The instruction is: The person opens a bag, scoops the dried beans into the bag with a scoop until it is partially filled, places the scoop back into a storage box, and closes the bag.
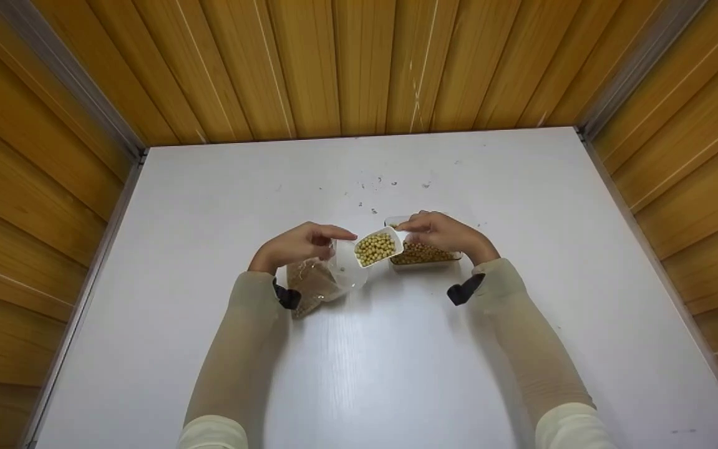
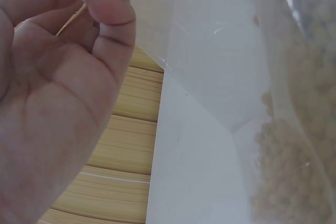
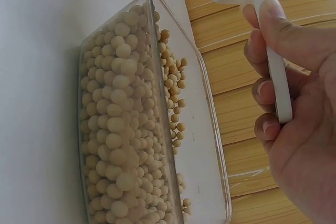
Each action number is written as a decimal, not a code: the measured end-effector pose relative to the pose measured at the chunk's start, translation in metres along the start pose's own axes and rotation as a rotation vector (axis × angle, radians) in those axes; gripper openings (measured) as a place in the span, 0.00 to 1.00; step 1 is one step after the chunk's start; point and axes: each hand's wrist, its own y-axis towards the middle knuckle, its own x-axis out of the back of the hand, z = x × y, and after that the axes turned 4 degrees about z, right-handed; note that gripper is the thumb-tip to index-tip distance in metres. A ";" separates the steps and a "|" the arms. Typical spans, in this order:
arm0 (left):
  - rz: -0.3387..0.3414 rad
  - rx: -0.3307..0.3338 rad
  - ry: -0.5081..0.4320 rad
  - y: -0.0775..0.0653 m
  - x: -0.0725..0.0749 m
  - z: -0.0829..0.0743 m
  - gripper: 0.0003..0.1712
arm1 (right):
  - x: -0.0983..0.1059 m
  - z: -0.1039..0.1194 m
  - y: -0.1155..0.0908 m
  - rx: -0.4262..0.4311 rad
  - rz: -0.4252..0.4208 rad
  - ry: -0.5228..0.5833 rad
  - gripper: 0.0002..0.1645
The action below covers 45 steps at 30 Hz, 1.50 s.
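My left hand [image 1: 296,243] pinches the top edge of a clear plastic bag [image 1: 314,284] of soybeans. In the left wrist view, the bag's film [image 2: 205,51] reaches up to the curled fingers, with beans massed at the right. My right hand [image 1: 446,234] grips the handle [image 3: 281,87] of a white scoop [image 1: 398,239], which is heaped with yellowish soybeans [image 1: 375,248]. The scoop is over the bag's mouth, its front edge near the left index fingertip. Below the right hand stands a clear rectangular container [image 1: 424,267], holding many soybeans [image 3: 115,129].
Small dark specks [image 1: 373,211] lie on the white table [image 1: 359,374] beyond the hands. Wood-patterned panels [image 1: 359,68] rise at the back and both sides of the table. A black strap piece [image 1: 466,289] hangs at each wrist.
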 end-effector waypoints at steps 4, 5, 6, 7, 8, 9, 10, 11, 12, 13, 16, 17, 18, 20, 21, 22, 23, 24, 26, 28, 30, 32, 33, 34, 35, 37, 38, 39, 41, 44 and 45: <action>0.008 -0.006 -0.020 0.001 0.000 0.000 0.27 | 0.002 0.000 0.001 0.005 0.016 -0.006 0.20; 0.009 -0.008 -0.018 0.001 0.000 0.000 0.27 | 0.002 0.000 0.001 0.007 0.019 -0.010 0.20; 0.009 -0.009 -0.013 0.001 0.000 0.001 0.27 | 0.002 0.000 0.001 0.009 0.020 -0.014 0.20; 0.008 -0.011 -0.010 0.001 0.000 0.001 0.27 | 0.002 0.001 0.001 0.014 0.021 -0.020 0.20; 0.006 -0.011 -0.006 0.001 -0.001 0.001 0.27 | 0.002 0.001 0.001 0.019 0.021 -0.026 0.20; 0.003 -0.012 -0.003 0.001 -0.001 0.000 0.27 | 0.003 0.001 0.001 0.022 0.021 -0.032 0.20; 0.002 -0.011 0.004 0.002 -0.001 0.000 0.27 | 0.003 0.001 0.001 0.025 0.022 -0.035 0.20; 0.002 -0.012 0.008 0.002 -0.001 0.000 0.27 | 0.003 0.002 0.001 0.025 0.021 -0.038 0.20; 0.001 -0.010 0.013 0.002 -0.001 0.000 0.27 | 0.003 0.002 0.001 0.025 0.020 -0.040 0.19; 0.002 -0.009 0.012 0.002 -0.001 0.000 0.27 | 0.003 0.003 0.001 0.026 0.020 -0.044 0.19; 0.010 -0.008 0.009 0.002 -0.001 0.000 0.27 | 0.003 0.004 0.001 0.020 0.022 -0.054 0.20; 0.013 -0.006 0.005 0.002 -0.001 0.000 0.27 | 0.003 0.004 0.001 0.017 0.022 -0.057 0.20; 0.015 -0.004 0.002 0.002 -0.001 0.000 0.27 | 0.003 0.004 0.002 0.013 0.023 -0.060 0.20; 0.019 -0.004 -0.005 0.002 -0.001 0.000 0.27 | 0.003 0.004 0.002 0.006 0.023 -0.065 0.20; 0.019 -0.002 -0.001 0.003 -0.001 0.001 0.27 | 0.003 0.004 0.002 0.000 0.022 -0.068 0.20; 0.019 -0.002 -0.001 0.003 -0.001 0.001 0.27 | 0.003 0.004 0.002 -0.004 0.022 -0.071 0.19; 0.019 0.000 0.002 0.004 -0.001 0.003 0.27 | 0.003 0.004 0.002 -0.007 0.021 -0.079 0.19; 0.018 0.001 0.008 0.005 -0.001 0.006 0.27 | 0.003 0.004 0.002 -0.010 0.021 -0.088 0.19; 0.016 0.004 0.014 0.007 0.001 0.013 0.27 | 0.004 0.006 0.002 -0.018 0.020 -0.104 0.19; 0.011 0.008 0.020 0.009 0.002 0.019 0.27 | 0.004 0.007 0.002 -0.018 0.025 -0.111 0.19; 0.008 0.013 0.021 0.011 0.003 0.025 0.28 | 0.005 0.008 0.001 -0.018 0.027 -0.114 0.20; 0.004 0.015 0.022 0.012 0.004 0.027 0.28 | 0.006 0.009 0.001 -0.010 0.030 -0.116 0.19; 0.003 0.016 0.023 0.012 0.004 0.028 0.28 | 0.006 0.010 0.001 -0.006 0.031 -0.118 0.19; 0.003 0.016 0.027 0.012 0.004 0.029 0.28 | 0.006 0.011 0.002 -0.007 0.030 -0.119 0.19; 0.004 0.015 0.029 0.012 0.004 0.029 0.28 | 0.006 0.011 0.002 -0.008 0.029 -0.122 0.19; 0.006 0.011 0.039 0.012 0.004 0.029 0.28 | 0.006 0.013 0.002 -0.011 0.029 -0.128 0.19; 0.007 0.009 0.042 0.012 0.004 0.029 0.28 | 0.006 0.013 0.002 -0.016 0.030 -0.130 0.19; 0.009 0.007 0.043 0.012 0.004 0.029 0.28 | 0.006 0.013 0.002 -0.021 0.032 -0.133 0.19; 0.013 0.001 0.042 0.012 0.004 0.029 0.28 | 0.006 0.014 0.002 -0.030 0.034 -0.143 0.19; 0.014 -0.001 0.031 0.012 0.004 0.029 0.28 | 0.007 0.016 0.002 -0.029 0.037 -0.158 0.19; 0.014 -0.001 0.029 0.012 0.004 0.029 0.28 | 0.007 0.016 0.002 -0.025 0.037 -0.163 0.19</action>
